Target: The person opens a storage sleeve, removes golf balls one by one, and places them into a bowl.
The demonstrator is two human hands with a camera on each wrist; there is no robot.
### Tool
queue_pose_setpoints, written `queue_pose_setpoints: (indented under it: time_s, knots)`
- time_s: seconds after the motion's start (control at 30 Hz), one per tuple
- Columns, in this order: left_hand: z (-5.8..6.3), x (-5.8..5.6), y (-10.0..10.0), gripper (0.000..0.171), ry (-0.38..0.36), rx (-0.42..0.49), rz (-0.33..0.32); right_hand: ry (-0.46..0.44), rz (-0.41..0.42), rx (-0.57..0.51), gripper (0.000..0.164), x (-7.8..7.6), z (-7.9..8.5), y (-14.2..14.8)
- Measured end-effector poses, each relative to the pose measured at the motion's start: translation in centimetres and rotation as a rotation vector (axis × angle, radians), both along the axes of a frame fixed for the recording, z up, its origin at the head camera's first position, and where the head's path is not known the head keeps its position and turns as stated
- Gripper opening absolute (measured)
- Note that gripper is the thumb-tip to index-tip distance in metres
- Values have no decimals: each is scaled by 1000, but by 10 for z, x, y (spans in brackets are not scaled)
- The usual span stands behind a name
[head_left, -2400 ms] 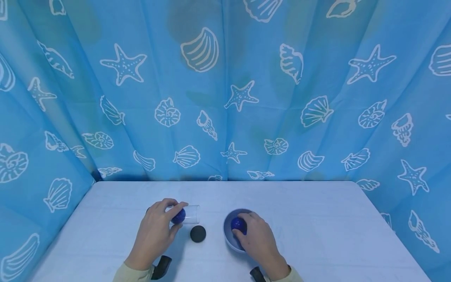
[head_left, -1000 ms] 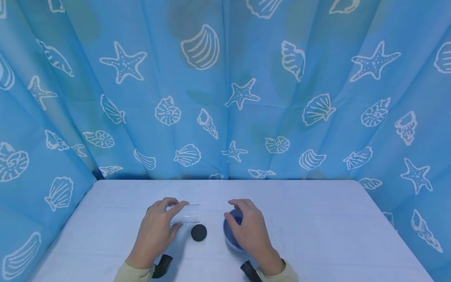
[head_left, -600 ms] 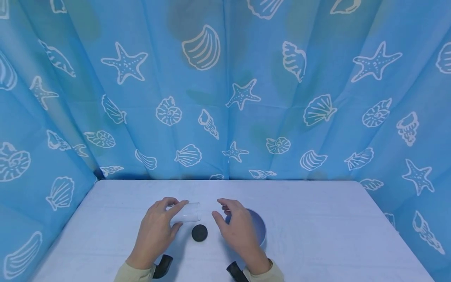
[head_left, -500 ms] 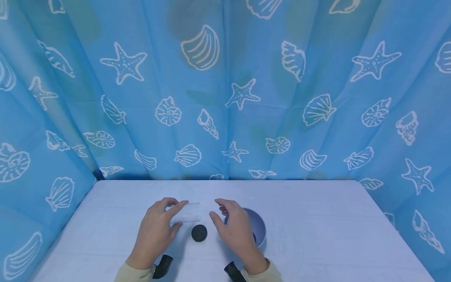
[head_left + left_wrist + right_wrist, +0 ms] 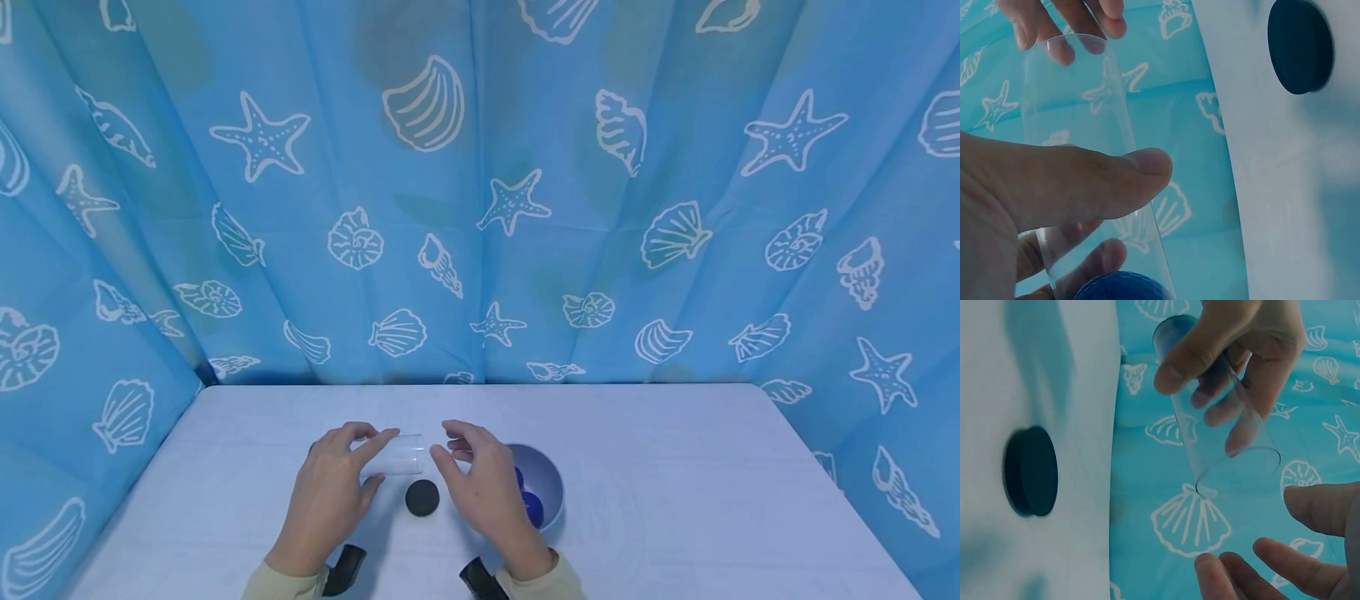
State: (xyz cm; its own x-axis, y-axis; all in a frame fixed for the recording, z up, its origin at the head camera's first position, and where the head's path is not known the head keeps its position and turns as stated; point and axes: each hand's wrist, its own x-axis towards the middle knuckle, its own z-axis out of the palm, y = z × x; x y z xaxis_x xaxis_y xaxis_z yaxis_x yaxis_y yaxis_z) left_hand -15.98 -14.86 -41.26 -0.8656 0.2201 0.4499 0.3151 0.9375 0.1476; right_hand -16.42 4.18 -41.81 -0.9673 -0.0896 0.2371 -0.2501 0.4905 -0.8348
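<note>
My left hand (image 5: 330, 487) holds a clear plastic tube (image 5: 405, 455) lying sideways above the table, thumb and fingers round it. In the left wrist view a textured blue ball (image 5: 1124, 287) shows at the tube's lower end, by the palm. The tube's open mouth faces right, as the right wrist view also shows. Just off that mouth is my right hand (image 5: 486, 492), fingers loosely bent and holding nothing. Behind its wrist, a grey-blue bowl (image 5: 553, 475) contains blue balls (image 5: 533, 507), partly hidden by the hand.
A round black lid (image 5: 422, 497) lies on the white tabletop (image 5: 675, 483) between the hands, also visible in the right wrist view. A blue curtain (image 5: 480, 275) printed with white shells and starfish hangs behind the table.
My right hand has let go of a blue ball in the bowl and moved left to the tube's mouth. The ball seen between my left fingers no longer shows in the head view.
</note>
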Motion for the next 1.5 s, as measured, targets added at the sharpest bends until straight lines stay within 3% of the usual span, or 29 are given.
queue_pose_setpoints:
  time_s: [0.2, 0.83, 1.13, 1.5]
  knots:
    - [0, 0, 1, 62, -3, -7, -4, -70, 45, -87, 42, 3, -3, -5]
    - [-1, 1, 2, 62, -2, -40, 11, -162, 100, -190, 48, -1, -13, -9]
    - [2, 2, 3, 62, -11, -50, 13, -166, 81, -180, 46, -1, -15, -12]
    - [3, 3, 5, 64, -10, -60, 26, -185, 117, -203, 40, -2, -16, -11]
